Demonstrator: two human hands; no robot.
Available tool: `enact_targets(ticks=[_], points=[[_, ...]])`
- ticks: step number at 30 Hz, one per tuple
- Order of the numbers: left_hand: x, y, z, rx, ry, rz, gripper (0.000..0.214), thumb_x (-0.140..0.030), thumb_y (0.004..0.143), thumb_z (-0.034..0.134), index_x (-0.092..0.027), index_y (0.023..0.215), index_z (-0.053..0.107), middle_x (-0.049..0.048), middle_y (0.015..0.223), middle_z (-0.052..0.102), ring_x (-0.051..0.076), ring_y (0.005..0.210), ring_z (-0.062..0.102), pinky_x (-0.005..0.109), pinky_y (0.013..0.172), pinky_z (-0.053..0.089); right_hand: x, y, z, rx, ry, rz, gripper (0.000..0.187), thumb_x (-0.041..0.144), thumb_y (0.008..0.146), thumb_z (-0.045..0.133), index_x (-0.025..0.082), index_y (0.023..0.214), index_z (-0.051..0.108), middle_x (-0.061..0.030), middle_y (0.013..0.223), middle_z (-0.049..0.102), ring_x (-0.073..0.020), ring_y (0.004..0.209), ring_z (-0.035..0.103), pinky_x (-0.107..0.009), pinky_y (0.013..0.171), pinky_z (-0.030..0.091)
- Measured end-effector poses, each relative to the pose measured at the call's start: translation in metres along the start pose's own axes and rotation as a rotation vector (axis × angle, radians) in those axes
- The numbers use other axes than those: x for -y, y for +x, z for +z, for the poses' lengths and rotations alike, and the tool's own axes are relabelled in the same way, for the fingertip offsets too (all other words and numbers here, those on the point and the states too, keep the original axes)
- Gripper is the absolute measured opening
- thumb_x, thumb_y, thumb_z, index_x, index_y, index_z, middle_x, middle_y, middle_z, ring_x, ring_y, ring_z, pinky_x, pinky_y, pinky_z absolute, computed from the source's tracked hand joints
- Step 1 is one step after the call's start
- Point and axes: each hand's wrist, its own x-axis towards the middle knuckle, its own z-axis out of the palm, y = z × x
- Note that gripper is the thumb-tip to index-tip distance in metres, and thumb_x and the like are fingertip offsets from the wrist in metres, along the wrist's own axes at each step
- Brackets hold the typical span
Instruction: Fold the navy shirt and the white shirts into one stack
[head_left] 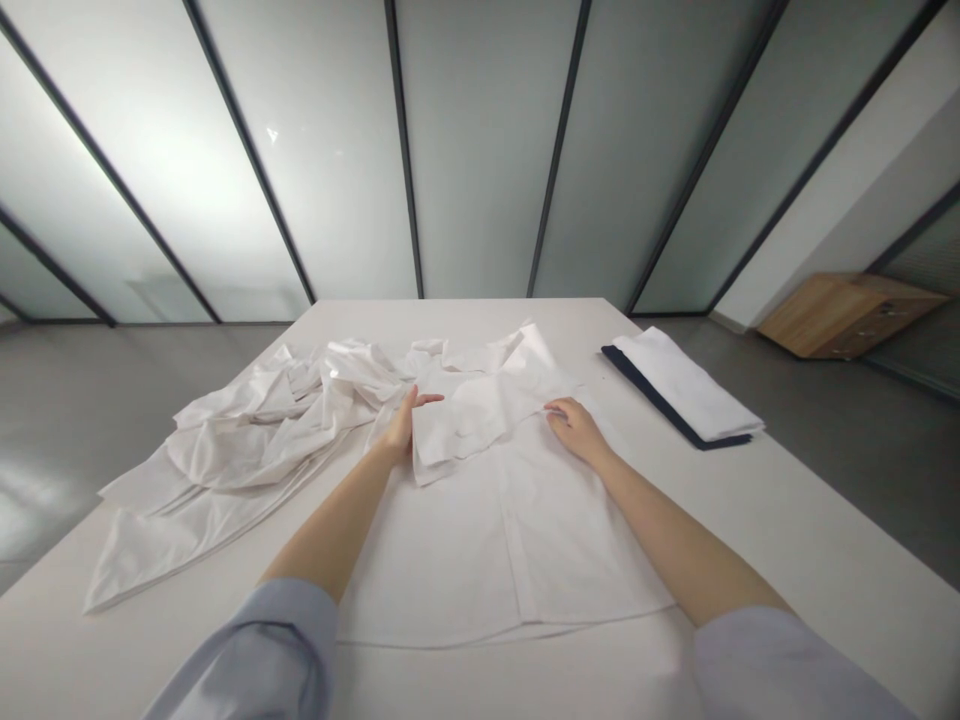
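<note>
A white cotton shirt [502,540] lies spread on the table, front up, with its placket running toward me. Its upper part is folded into a creased flap [472,420]. Crumpled white cloth [247,440], apparently more of the shirt, is heaped to the left. My left hand [401,425] rests open at the flap's left side, its fingers spread and pointing right. My right hand [577,430] has its fingertips closed on the flap's right edge. Both my forearms are bare, with pale blue sleeves pushed up.
A folded white cloth on a navy one [682,390] lies toward the right of the white table [780,510]. Grey floor [105,390] surrounds the table. Frosted glass panels [480,150] stand beyond it, and a low wooden cabinet [847,315] sits at the right.
</note>
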Motion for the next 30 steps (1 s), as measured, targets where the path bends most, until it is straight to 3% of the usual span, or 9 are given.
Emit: enact_targets(ticks=[3, 7, 10, 16, 20, 22, 25, 27, 30], points=[[-0.008, -0.003, -0.009, 0.164, -0.221, -0.076, 0.069, -0.062, 0.091, 0.029, -0.014, 0.136, 0.049, 0.0129, 0.118, 0.067, 0.028, 0.106, 0.065, 0.039, 0.085, 0.054, 0.001, 0.000, -0.002, 0.004, 0.004, 0.017, 0.023, 0.021, 0.081, 0.050, 0.019, 0.096, 0.068, -0.0084, 0.104, 0.066, -0.0209, 0.100, 0.061, -0.036, 0.092, 0.048], [-0.012, 0.000, -0.017, 0.103, 0.204, -0.120, 0.055, -0.039, 0.067, 0.070, -0.017, 0.117, 0.064, 0.0097, 0.115, 0.068, 0.029, 0.107, 0.062, 0.036, 0.091, 0.050, 0.001, -0.001, -0.002, 0.000, 0.011, 0.041, 0.024, 0.022, 0.081, 0.050, 0.019, 0.096, 0.068, -0.0089, 0.104, 0.066, -0.0211, 0.100, 0.061, -0.036, 0.089, 0.048], [-0.017, 0.000, -0.018, 0.109, 0.245, -0.098, 0.047, -0.032, 0.064, 0.068, -0.016, 0.109, 0.067, 0.0092, 0.111, 0.069, 0.028, 0.105, 0.061, 0.036, 0.091, 0.049, 0.001, 0.000, -0.001, 0.001, 0.029, 0.053, 0.023, 0.023, 0.081, 0.051, 0.020, 0.096, 0.068, -0.0084, 0.104, 0.067, -0.0212, 0.099, 0.061, -0.036, 0.089, 0.049], [-0.028, -0.015, -0.023, 0.425, -0.374, -0.049, 0.056, -0.045, 0.054, 0.072, -0.013, 0.100, 0.066, 0.0106, 0.090, 0.070, 0.024, 0.078, 0.065, 0.033, 0.069, 0.050, 0.000, -0.001, -0.002, -0.024, 0.054, 0.058, 0.021, 0.025, 0.081, 0.050, 0.019, 0.093, 0.067, -0.0083, 0.101, 0.067, -0.0211, 0.097, 0.061, -0.037, 0.091, 0.047], [-0.021, -0.015, -0.029, 0.529, -0.363, -0.174, 0.051, -0.063, 0.061, 0.065, -0.015, 0.078, 0.061, 0.0069, 0.069, 0.063, 0.017, 0.062, 0.059, 0.030, 0.060, 0.047, -0.002, -0.001, -0.001, -0.066, 0.048, 0.049, 0.022, 0.025, 0.081, 0.048, 0.019, 0.092, 0.067, -0.0080, 0.100, 0.068, -0.0210, 0.097, 0.061, -0.037, 0.091, 0.047], [-0.018, -0.012, -0.030, 0.487, -0.229, -0.263, 0.052, -0.065, 0.068, 0.061, -0.015, 0.082, 0.060, 0.0041, 0.066, 0.060, 0.015, 0.058, 0.057, 0.028, 0.058, 0.046, -0.003, -0.001, 0.000, -0.079, 0.041, 0.043, 0.023, 0.026, 0.082, 0.048, 0.019, 0.093, 0.067, -0.0085, 0.101, 0.067, -0.0215, 0.098, 0.061, -0.038, 0.091, 0.047], [-0.020, -0.010, -0.026, 0.380, -0.019, -0.264, 0.064, -0.056, 0.069, 0.069, -0.016, 0.117, 0.057, 0.0003, 0.071, 0.060, 0.014, 0.060, 0.056, 0.026, 0.058, 0.045, -0.006, 0.000, 0.002, -0.059, 0.018, 0.028, 0.026, 0.025, 0.081, 0.048, 0.019, 0.097, 0.067, -0.0089, 0.103, 0.067, -0.0217, 0.099, 0.062, -0.038, 0.091, 0.048], [-0.024, -0.011, -0.022, 0.415, 0.075, -0.207, 0.080, -0.047, 0.066, 0.075, -0.021, 0.136, 0.046, 0.0003, 0.079, 0.063, 0.015, 0.067, 0.058, 0.024, 0.060, 0.045, -0.008, 0.000, 0.004, -0.033, -0.016, 0.000, 0.028, 0.025, 0.081, 0.049, 0.019, 0.103, 0.067, -0.0091, 0.109, 0.066, -0.0221, 0.103, 0.061, -0.039, 0.094, 0.047], [-0.032, -0.015, -0.017, 0.546, 0.185, -0.053, 0.073, -0.035, 0.062, 0.077, -0.027, 0.131, 0.056, 0.0016, 0.090, 0.065, 0.017, 0.080, 0.059, 0.023, 0.065, 0.044, -0.009, 0.000, 0.006, 0.032, -0.118, -0.035, 0.034, 0.027, 0.082, 0.053, 0.019, 0.113, 0.066, -0.0110, 0.124, 0.062, -0.0244, 0.117, 0.055, -0.041, 0.103, 0.041]])
